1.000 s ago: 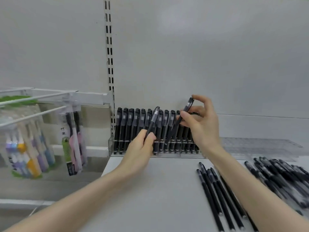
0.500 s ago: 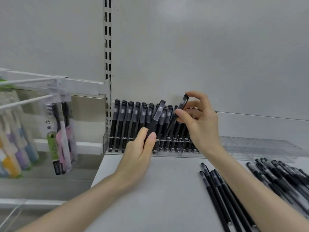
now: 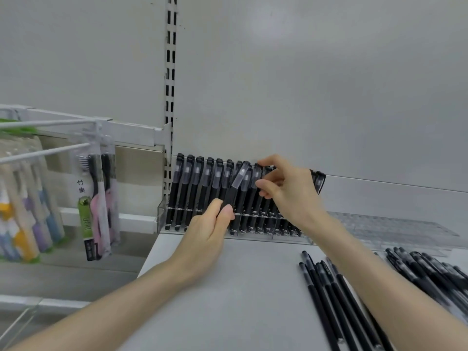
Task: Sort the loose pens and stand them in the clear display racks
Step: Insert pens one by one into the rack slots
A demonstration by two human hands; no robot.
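A clear display rack [image 3: 162, 216] at the back of the grey shelf holds a row of upright black pens [image 3: 192, 188]. My left hand [image 3: 207, 231] pinches a tilted black pen [image 3: 236, 184] by its barrel in front of the rack. My right hand [image 3: 291, 193] is at the rack's right half, its fingers curled around the top of a standing pen there, which is mostly hidden by the fingers. Loose black pens [image 3: 326, 297] lie on the shelf at the right, with a bigger pile [image 3: 430, 272] further right.
An empty clear rack [image 3: 395, 226] lies to the right of the full one. Packaged toothbrushes [image 3: 97, 198] hang on white hooks at the left, beyond the shelf edge. A slotted upright [image 3: 170, 72] runs up the back wall.
My right hand has lowered its pen down into the rack's row. My left hand has kept its tilted pen in front of the rack. The camera shifted slightly.
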